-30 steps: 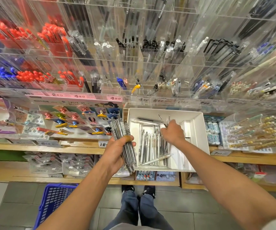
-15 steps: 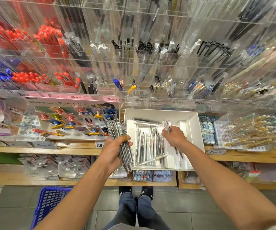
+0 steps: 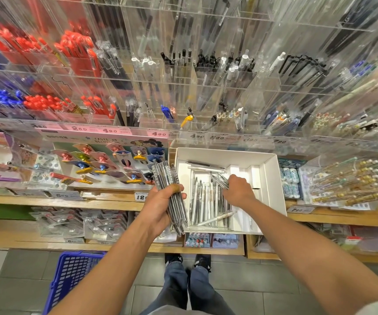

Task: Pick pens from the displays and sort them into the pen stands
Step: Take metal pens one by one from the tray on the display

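Observation:
My left hand [image 3: 160, 205] grips a thick bundle of clear-barrelled pens [image 3: 171, 196], held upright just left of a white cardboard box [image 3: 272, 178] on the wooden shelf. Inside the box lie several more clear and silver pens [image 3: 202, 201] in a row. My right hand [image 3: 238, 192] is down in the box and pinches a few clear pens [image 3: 220, 180] at their upper ends. Above, clear acrylic pen stands [image 3: 206, 87] hold red, blue, black and clear pens in tiers.
A card display of clip pens [image 3: 106, 162] stands left of the box. Packs of glittery pens [image 3: 351, 185] lie at the right. A blue shopping basket [image 3: 74, 276] sits on the tiled floor at lower left, beside my feet [image 3: 188, 261]. Price labels [image 3: 156, 133] line the shelf edge.
My right hand shifted right within the box, then back left, and now pinches a few pens over the row. The left hand's bundle has stayed put.

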Motion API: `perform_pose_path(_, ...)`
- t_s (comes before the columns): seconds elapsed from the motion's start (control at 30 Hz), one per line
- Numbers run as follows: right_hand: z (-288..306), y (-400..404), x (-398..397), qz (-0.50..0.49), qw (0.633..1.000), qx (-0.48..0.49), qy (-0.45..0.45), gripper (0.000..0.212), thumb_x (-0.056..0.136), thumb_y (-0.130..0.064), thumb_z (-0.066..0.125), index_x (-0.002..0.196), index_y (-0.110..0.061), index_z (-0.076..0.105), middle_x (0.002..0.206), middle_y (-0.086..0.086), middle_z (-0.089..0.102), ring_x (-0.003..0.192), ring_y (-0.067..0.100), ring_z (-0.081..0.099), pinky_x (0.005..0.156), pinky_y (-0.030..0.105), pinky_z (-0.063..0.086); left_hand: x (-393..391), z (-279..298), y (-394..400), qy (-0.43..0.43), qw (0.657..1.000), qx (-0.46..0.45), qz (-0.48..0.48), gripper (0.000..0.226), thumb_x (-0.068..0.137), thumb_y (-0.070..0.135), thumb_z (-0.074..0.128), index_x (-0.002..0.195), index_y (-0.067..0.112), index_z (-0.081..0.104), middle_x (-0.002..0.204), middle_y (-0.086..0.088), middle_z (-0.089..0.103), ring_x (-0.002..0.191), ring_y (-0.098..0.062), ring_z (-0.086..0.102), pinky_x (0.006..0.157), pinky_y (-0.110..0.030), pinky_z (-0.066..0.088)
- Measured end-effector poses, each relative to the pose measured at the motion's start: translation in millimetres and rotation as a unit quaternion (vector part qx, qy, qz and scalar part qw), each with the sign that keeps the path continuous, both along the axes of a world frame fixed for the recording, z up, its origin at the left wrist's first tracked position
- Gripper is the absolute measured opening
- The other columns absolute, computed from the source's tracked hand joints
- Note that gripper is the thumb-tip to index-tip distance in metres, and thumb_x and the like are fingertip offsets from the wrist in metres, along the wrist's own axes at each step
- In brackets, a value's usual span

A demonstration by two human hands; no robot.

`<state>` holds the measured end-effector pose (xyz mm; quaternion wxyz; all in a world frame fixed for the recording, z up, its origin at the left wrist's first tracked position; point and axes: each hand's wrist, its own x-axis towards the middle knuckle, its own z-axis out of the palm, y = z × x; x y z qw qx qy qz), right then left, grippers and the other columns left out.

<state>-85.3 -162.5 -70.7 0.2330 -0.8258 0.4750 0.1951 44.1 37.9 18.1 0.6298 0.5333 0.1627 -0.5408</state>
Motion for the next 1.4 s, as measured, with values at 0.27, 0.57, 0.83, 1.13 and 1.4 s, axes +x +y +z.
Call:
perform_pose_path(0.27, 5, 13, -18, -0.096, 0.963, 0.249, -0.040, 0.026, 0.089, -0.019, 0.067, 0.103, 0.001, 0.058, 0.089, 0.013, 0.069, 0.064, 0.015, 0.061, 0.061, 0.030, 0.054, 0, 0, 0, 0.004, 1.000, -0.004, -0.002, 0.054, 0.089, 0.004, 0.065, 0.137, -0.008, 0.045, 0.081, -0.011, 0.064, 0.061, -0.015, 0.066, 0.046, -0.027, 0.052)
perform_pose_path(0.57, 40, 7, -16, -0.214, 0.922, 0.239, -0.218, 0.037, 0.097, -0.041, 0.052, 0.092, -0.006, 0.064, 0.067, 0.001, 0.062, 0.064, 0.016, 0.057, 0.075, 0.032, 0.047, -3, 2, 6, -0.011, 1.000, -0.010, 0.003, 0.058, 0.087, 0.004, 0.067, 0.139, -0.007, 0.042, 0.080, -0.011, 0.066, 0.063, -0.016, 0.068, 0.046, -0.028, 0.053)
perform_pose_path(0.83, 92, 20, -5, -0.261, 0.765, 0.492, -0.323, 0.014, 0.095, -0.014, 0.061, 0.104, -0.004, 0.058, 0.072, 0.007, 0.060, 0.063, 0.019, 0.058, 0.063, 0.033, 0.055, -8, 21, 34, -0.028, 0.998, -0.044, 0.032, 0.053, 0.082, 0.004, 0.069, 0.130, -0.007, 0.049, 0.079, -0.014, 0.068, 0.066, -0.019, 0.069, 0.055, -0.030, 0.058)
perform_pose_path(1.13, 114, 101, 40, -0.091, 0.753, 0.622, -0.195, 0.040, 0.087, -0.026, 0.068, 0.116, -0.001, 0.055, 0.074, 0.007, 0.061, 0.064, 0.018, 0.058, 0.062, 0.031, 0.054, -53, 37, 133, -0.049, 0.980, -0.032, 0.193, 0.048, 0.081, 0.003, 0.069, 0.124, -0.006, 0.050, 0.073, -0.016, 0.068, 0.059, -0.022, 0.068, 0.052, -0.030, 0.058)
perform_pose_path(1.4, 98, 261, 77, 0.067, 0.793, 0.602, -0.060, 0.024, 0.092, -0.033, 0.063, 0.086, -0.013, 0.051, 0.060, 0.003, 0.051, 0.052, 0.018, 0.048, 0.057, 0.033, 0.048, -114, 10, 269, -0.034, 0.912, 0.040, 0.407, 0.008, 0.087, -0.003, 0.063, 0.094, 0.001, 0.061, 0.067, -0.012, 0.067, 0.055, -0.017, 0.067, 0.053, -0.026, 0.058)
